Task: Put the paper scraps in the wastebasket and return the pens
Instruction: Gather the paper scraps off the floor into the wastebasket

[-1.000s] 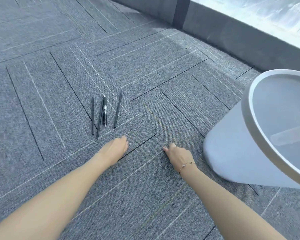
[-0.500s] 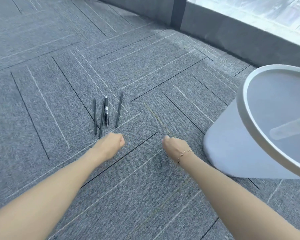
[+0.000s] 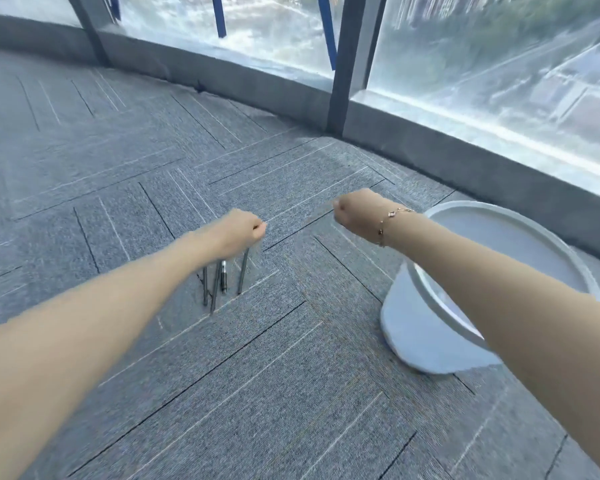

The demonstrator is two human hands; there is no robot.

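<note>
Four dark pens (image 3: 222,284) lie side by side on the grey carpet (image 3: 291,375) below the fisted left hand (image 3: 238,230), while the right hand (image 3: 355,213), also fisted, hovers near the white wastebasket (image 3: 430,327).

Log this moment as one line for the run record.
left hand fisted, raised | right hand fisted, raised | pens on carpet | wastebasket right
</note>
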